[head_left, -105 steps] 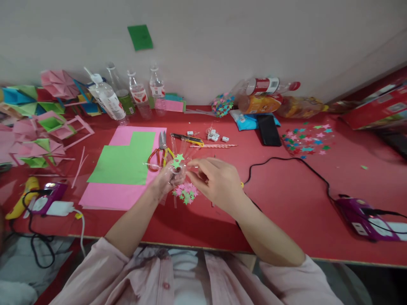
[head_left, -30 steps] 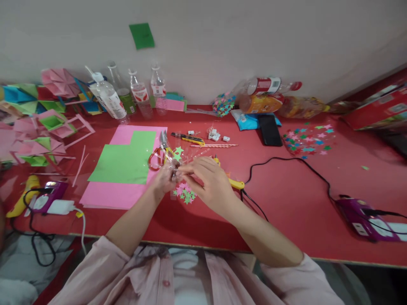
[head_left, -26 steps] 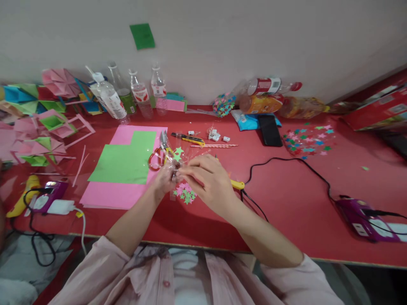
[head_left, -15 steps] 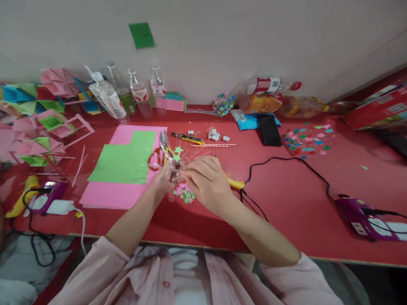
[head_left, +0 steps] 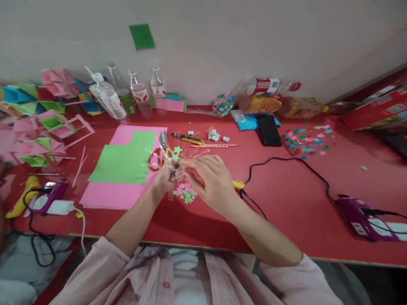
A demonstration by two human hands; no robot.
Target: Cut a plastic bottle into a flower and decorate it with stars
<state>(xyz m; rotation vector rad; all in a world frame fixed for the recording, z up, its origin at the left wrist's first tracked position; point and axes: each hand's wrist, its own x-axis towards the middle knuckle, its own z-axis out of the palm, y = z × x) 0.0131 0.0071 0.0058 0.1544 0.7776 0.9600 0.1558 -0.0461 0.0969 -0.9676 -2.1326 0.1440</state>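
My left hand [head_left: 167,176] is closed around a clear plastic bottle piece [head_left: 175,166] cut into thin strips, with its round opening facing up at me. Green paper stars [head_left: 176,153] show on or just behind the clear strips. My right hand [head_left: 211,180] reaches in from the right, thumb and fingertips pinching at the rim of the piece; the exact bit between them is too small to make out. Just below both hands lies a small pile of pink and green paper stars [head_left: 185,192]. Scissors with red and yellow handles [head_left: 154,159] lie behind my left hand.
Green paper [head_left: 117,165] lies over pink sheets [head_left: 104,195] on the left. A box cutter [head_left: 190,139] and a striped stick [head_left: 219,146] lie behind. A yellow-handled tool [head_left: 238,185] with a black cord sits right. Bottles [head_left: 139,93] and a phone [head_left: 269,130] stand or lie farther back.
My right hand has shifted slightly, its thumb now lower and farther from the index finger. The bottle piece has tipped a little left in my left hand.
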